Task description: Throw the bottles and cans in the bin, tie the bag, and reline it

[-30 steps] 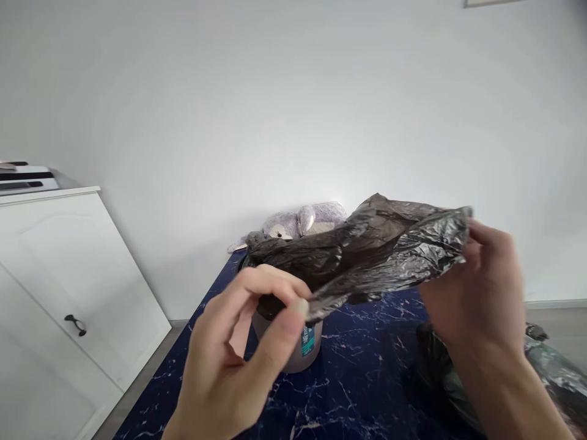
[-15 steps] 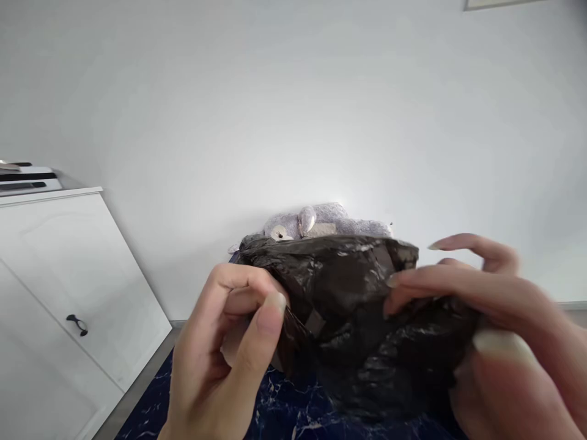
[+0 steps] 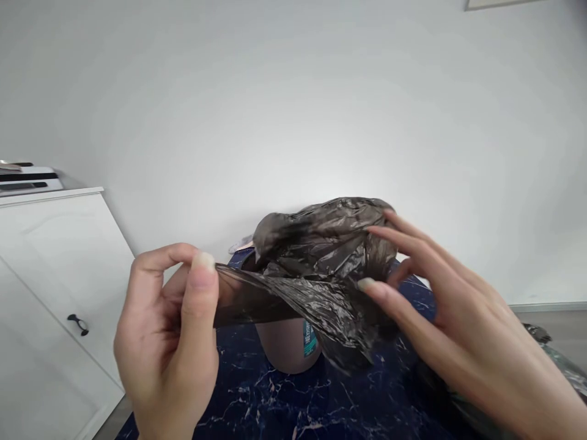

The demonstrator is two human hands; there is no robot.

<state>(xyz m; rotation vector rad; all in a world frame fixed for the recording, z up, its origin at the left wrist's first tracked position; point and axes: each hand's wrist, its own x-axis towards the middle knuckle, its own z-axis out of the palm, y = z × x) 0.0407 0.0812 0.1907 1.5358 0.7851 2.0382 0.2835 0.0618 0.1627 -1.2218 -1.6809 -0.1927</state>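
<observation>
A thin black plastic bag (image 3: 330, 269) is spread between my two hands, crumpled and partly open. My left hand (image 3: 172, 305) pinches its edge between thumb and fingers, pulling that edge taut to the left. My right hand (image 3: 440, 293) has its fingers and thumb apart, with the fingertips against the bag's right side. Below and behind the bag stands a brownish-grey bin (image 3: 287, 348) with a teal label (image 3: 310, 338). The bag covers most of the bin's top, and only part of its dark rim shows at the left.
The bin stands on a dark blue marbled table (image 3: 275, 403). At the left is a white cabinet (image 3: 50, 275) with items on top. More dark crinkled plastic (image 3: 562, 360) lies at the lower right. A pale wall is behind.
My left hand has moved left, stretching the bag's edge. My right hand has spread its fingers and shifted left. The bin has come into view, while the bag now hides the grey plush toy.
</observation>
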